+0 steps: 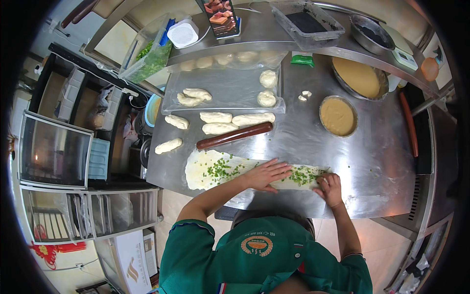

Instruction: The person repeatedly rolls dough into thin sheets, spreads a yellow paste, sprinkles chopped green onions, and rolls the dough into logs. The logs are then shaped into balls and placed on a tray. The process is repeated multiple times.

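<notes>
The scallion-strewn dough sheet (198, 180) lies straight in front of you, close to the near edge of the bench (377, 166), its long axis running left to right across your body. The wider end is on your left and the narrower end on your right. Your right hand (330, 187) is at that narrow end, fingers bent and tips down at the dough; you can't tell from this view whether they pinch its edge or only press on it. Your left hand (268, 175) lies flat near the middle of the strip, palm down, fingers stretched toward your right hand and thumb held apart. A run of chopped scallions (302, 176) shows between the two hands. No hand is on the wide left end; your left is the nearer to it, with that forearm crossing the sheet's near edge. The brown rolling pin (235, 135) lies just beyond the sheet's left part, aslant, its right end farther from you.
</notes>
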The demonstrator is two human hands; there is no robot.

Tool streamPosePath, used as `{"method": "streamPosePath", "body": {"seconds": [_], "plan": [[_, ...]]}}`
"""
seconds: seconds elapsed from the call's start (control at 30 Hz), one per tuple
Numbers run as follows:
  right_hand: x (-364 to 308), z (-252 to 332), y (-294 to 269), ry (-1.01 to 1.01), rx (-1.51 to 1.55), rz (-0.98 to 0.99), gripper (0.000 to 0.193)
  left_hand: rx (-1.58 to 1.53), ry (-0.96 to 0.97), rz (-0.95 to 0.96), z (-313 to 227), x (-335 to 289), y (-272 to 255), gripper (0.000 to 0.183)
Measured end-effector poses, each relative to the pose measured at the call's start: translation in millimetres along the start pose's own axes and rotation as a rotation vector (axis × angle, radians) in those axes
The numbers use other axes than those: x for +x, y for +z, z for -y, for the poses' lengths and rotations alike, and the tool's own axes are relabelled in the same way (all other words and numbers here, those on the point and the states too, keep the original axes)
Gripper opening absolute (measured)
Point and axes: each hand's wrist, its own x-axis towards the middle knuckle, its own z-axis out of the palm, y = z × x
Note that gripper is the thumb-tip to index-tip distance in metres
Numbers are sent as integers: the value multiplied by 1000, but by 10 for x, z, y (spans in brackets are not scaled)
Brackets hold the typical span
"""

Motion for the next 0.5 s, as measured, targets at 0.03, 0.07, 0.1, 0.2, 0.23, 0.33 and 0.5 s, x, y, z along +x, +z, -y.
{"method": "streamPosePath", "body": {"seconds": [0.03, 0.07, 0.1, 0.2, 0.23, 0.33, 0.5], "plan": [[58, -16, 10, 48, 5, 25, 30, 1, -11, -9, 30, -7, -23, 100], [112, -29, 15, 90, 111, -54, 25, 11, -40, 23, 58, 5, -40, 102], [149, -27, 13, 138, 210, -8, 21, 21, -47, -44, 78, 28, -46, 101], [199, 69, 11, 404, 151, -418, 21, 41, -81, -126, 107, 144, -16, 101], [186, 128, 4, 691, 108, -320, 20, 39, -72, -85, 99, 158, 4, 101], [147, 373, 82, 403, 149, -80, 48, 13, -5, -34, 86, 90, 61, 102], [147, 814, 373, 561, 274, -249, 71, -26, -22, -11, 164, -533, 4, 102]]}}
